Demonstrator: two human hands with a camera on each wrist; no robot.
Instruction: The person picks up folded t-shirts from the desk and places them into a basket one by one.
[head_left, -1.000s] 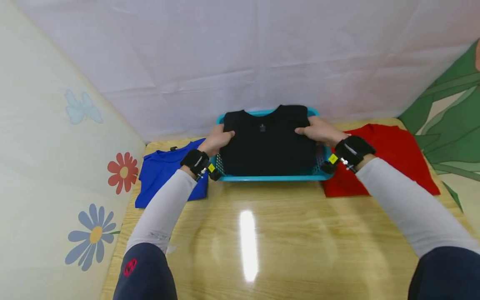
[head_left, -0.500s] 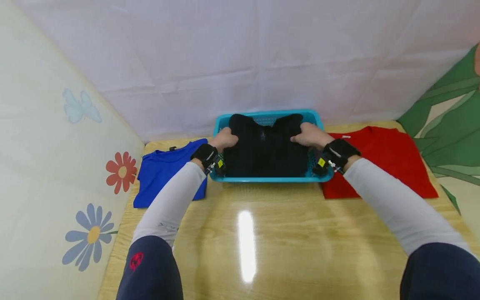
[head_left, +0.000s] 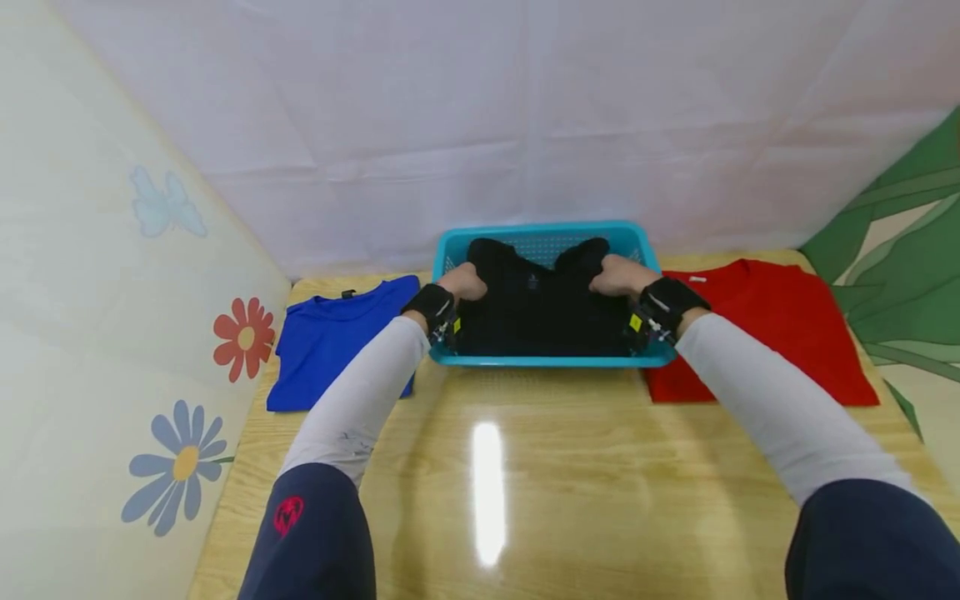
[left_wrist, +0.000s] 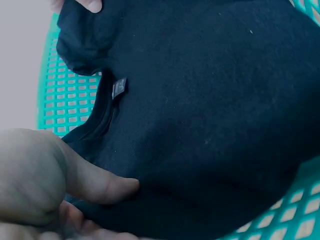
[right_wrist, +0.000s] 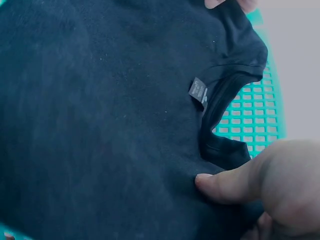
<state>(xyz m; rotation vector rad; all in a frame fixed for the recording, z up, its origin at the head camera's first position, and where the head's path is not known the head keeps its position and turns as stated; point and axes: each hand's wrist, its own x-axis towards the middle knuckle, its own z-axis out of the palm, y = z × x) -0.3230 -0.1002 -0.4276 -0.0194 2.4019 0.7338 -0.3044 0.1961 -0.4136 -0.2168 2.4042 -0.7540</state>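
Observation:
A folded black T-shirt [head_left: 536,321] lies inside a turquoise plastic basket [head_left: 555,362], its neckline toward the far wall. My left hand [head_left: 464,282] pinches the shirt at its left side, with the thumb [left_wrist: 107,187] on top and the fingers underneath. On the opposite side my right hand [head_left: 621,276] pinches it the same way, its thumb [right_wrist: 225,186] pressed on the cloth near the collar. Between the hands the collar sags, and a small label [right_wrist: 198,91] shows at the neck. Both hands are within the basket's rim.
A folded blue T-shirt [head_left: 330,333] lies left of the basket on the wooden table [head_left: 600,483]. To the right is a folded red T-shirt [head_left: 780,333], partly behind my right forearm. A pale cloth-covered wall [head_left: 420,125] stands just behind the basket.
Both hands have lowered the black T-shirt from the basket's rim down into it. Its shoulders now bunch up, and more of the basket's far wall shows.

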